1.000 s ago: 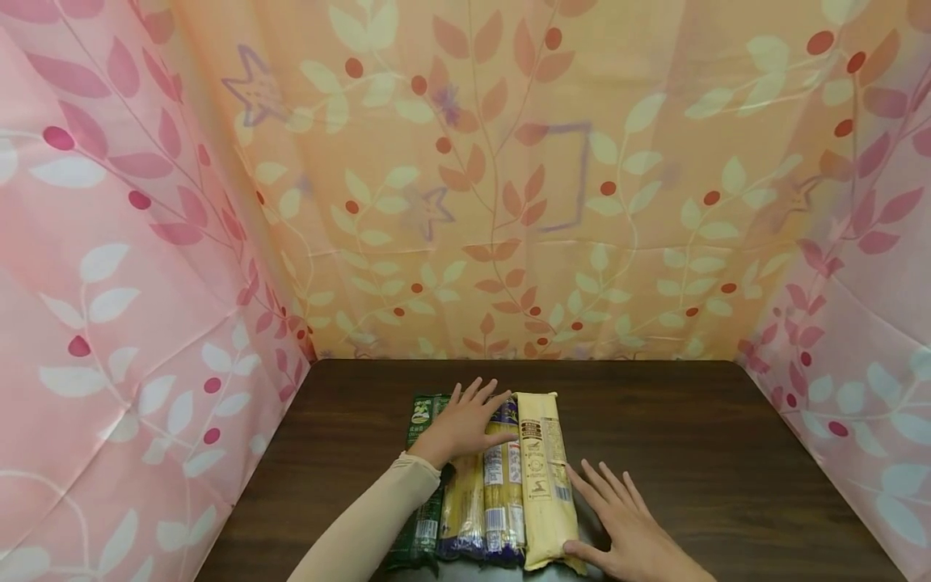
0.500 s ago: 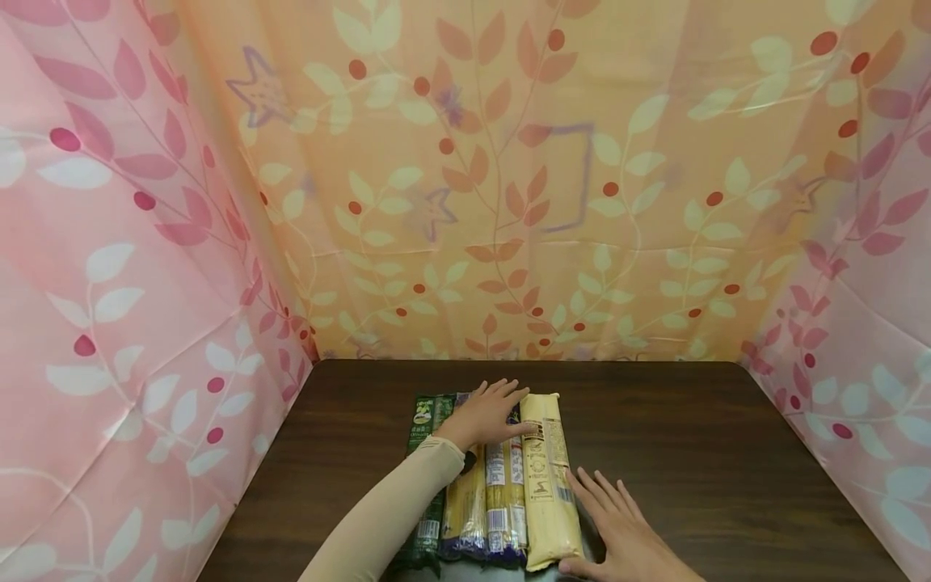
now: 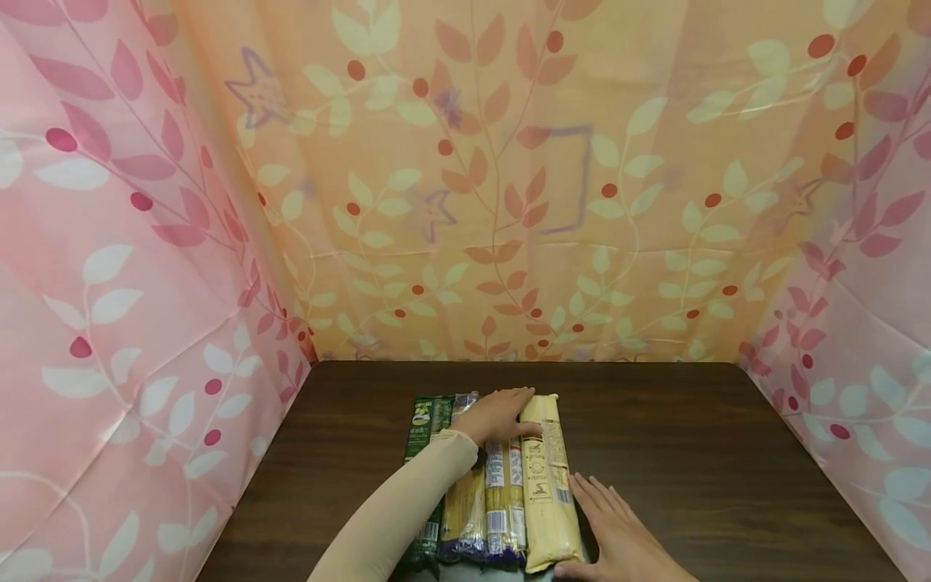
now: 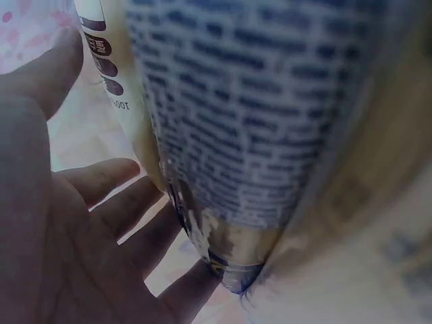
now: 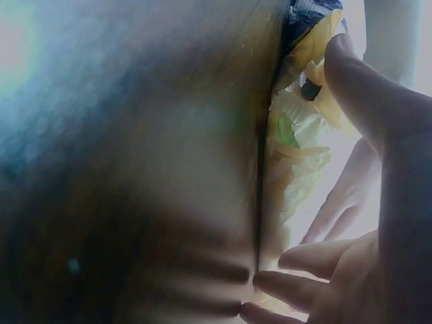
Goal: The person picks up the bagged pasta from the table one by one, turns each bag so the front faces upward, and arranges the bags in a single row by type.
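Side by side on the table lie a green pasta packet (image 3: 422, 424), two clear spaghetti packets with purple ends, one left (image 3: 464, 509) and one right (image 3: 503, 497), and a cream packet (image 3: 550, 517). My left hand (image 3: 496, 416) reaches across the upper part of the row, its thumb over the cream packet. The left wrist view shows those fingers extended beside a packet with dense dark print (image 4: 229, 121). Along the cream packet's right side stands my right hand (image 3: 621, 533), fingers extended, thumb by its lower corner. In the right wrist view its fingertips (image 5: 270, 280) meet the table.
A dark wood-grain table (image 3: 691, 436) bears the packets. Something grey (image 3: 465, 573) shows below the row at the near edge. Leaf-patterned curtains, orange at the back (image 3: 524, 202) and pink at the left (image 3: 145, 323) and right, surround the table.
My left hand has slid right, from the left spaghetti packet toward the cream one. The right hand has shifted only slightly, its fingers drawing closer together. The packets have hardly moved.
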The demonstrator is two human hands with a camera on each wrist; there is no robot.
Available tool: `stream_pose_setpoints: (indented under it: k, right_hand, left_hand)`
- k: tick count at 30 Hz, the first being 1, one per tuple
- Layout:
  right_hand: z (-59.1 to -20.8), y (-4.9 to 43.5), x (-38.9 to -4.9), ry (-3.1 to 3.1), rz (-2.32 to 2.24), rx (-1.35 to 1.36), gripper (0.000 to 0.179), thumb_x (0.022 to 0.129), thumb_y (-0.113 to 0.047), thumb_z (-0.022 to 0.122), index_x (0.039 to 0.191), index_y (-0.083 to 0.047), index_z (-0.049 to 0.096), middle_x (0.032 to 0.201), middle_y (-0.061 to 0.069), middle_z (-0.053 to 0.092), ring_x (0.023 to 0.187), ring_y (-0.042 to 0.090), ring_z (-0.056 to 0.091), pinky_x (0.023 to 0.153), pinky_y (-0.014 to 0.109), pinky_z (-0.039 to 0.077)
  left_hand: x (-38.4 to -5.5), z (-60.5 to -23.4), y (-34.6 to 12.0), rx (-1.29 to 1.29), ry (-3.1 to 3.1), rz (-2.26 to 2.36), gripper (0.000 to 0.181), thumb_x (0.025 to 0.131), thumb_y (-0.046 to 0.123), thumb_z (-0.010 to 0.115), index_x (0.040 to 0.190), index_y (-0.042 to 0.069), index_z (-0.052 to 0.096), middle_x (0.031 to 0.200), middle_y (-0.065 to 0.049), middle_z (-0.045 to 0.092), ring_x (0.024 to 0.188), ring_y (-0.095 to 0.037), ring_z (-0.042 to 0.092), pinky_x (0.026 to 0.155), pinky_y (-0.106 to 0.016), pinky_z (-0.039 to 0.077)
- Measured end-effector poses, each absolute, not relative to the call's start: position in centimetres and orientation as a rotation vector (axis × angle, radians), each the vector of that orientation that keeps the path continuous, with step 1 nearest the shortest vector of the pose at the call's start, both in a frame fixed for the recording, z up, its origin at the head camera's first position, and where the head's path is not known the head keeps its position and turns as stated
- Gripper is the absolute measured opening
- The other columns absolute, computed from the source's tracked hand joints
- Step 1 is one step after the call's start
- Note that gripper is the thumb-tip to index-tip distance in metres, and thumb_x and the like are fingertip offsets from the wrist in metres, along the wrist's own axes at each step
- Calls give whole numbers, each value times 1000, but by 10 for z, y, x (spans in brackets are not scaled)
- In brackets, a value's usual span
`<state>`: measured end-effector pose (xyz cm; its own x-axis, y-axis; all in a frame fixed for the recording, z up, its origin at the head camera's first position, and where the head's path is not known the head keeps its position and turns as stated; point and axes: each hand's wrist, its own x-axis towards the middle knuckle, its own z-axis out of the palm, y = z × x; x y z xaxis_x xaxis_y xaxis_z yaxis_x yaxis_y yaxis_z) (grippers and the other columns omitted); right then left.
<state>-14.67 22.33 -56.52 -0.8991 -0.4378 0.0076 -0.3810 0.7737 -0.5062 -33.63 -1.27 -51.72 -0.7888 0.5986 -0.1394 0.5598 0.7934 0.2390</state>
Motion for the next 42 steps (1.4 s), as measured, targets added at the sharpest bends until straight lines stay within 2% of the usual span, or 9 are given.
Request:
stream_pose_setpoints:
  k: [6,10,17,25,38,42]
  right_hand:
    - [-565,222,-148,2834,-747,-593,121,85,-79,74,164,5,37,166,31,38,151,57,35,119,75,25]
    - [-564,220,-149,2835,-732,-582,123,81,-80,77,161,7,42,165,33,38,152,56,35,118,76,27]
    - [-563,220,-152,2798,-768,-554,120,79,-78,80,157,8,47,164,35,37,150,58,35,117,78,25]
    - [-563,220,-156,2777,-814,-526,116,78,-75,84,154,7,51,162,36,39,148,61,36,114,81,27]
    - [-559,220,-158,2717,-941,-510,103,77,-59,93,147,7,58,160,36,41,146,66,34,105,88,27]
    - [-560,221,-156,2737,-964,-530,100,77,-57,94,146,6,59,159,34,44,145,66,34,105,88,27]
  left_hand:
    - [-339,-519,-7,924,2797,192,90,100,68,62,168,14,38,168,-6,45,153,-26,46,122,-44,42]
    - [-340,-520,-3,892,2815,153,90,98,69,64,167,15,40,166,-5,46,150,-24,49,119,-42,45]
    - [-344,-524,4,795,2824,118,97,95,71,66,169,17,36,169,-3,43,153,-23,45,120,-44,44]
    - [-347,-524,8,753,2827,129,89,93,70,71,161,17,48,162,-4,51,146,-24,52,114,-43,49]
    - [-346,-514,6,771,2783,211,87,93,64,77,158,14,50,158,-8,53,145,-27,51,115,-44,48]
    - [-345,-512,7,771,2759,230,88,93,65,76,159,14,48,158,-8,52,147,-28,49,119,-45,44]
